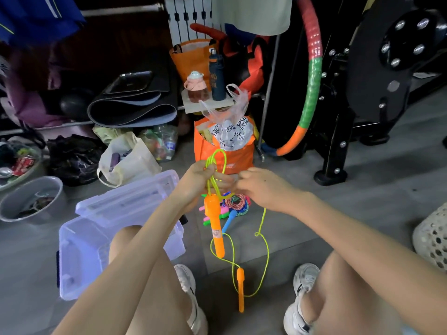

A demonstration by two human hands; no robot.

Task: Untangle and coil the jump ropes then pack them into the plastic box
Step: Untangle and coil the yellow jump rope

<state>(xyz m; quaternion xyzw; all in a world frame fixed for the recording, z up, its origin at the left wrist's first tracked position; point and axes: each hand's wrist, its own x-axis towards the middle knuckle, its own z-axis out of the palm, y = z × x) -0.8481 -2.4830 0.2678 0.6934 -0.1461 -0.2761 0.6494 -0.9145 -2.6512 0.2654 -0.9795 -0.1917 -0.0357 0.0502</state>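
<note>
Jump rope (219, 156), lime-yellow: where is it in the head view?

— Held up over the floor (314, 228), between the person's knees. The left hand (198, 175) grips a bunch of gathered loops, fingers curled round them. The right hand (261, 187) is just beside it. Its curled fingers (242, 178) seem to pinch a strand, though blur softens them.

What is it made of?

— Thin, smooth, springy-looking cord (268, 252) with two glossy orange plastic handles. A fat carrot-shaped handle (214, 223) hangs below the left hand. A slimmer handle (240, 288) is lower, apparently on the floor. The slack between them crosses itself in a twist.

What could go wrong?

— Pulling the slack would likely tighten that twist into a knot. The loops could spring apart if the left grip loosens. The dangling handle may swing into the pile of other ropes (235, 201), braided red and blue, lying right beneath, and snag.

And the box?

— A clear, rectangular plastic box (79, 257) stands open on the floor at the left. Its lid (125, 199) rests at the far edge. No rope shows inside, though a knee hides part.
</note>
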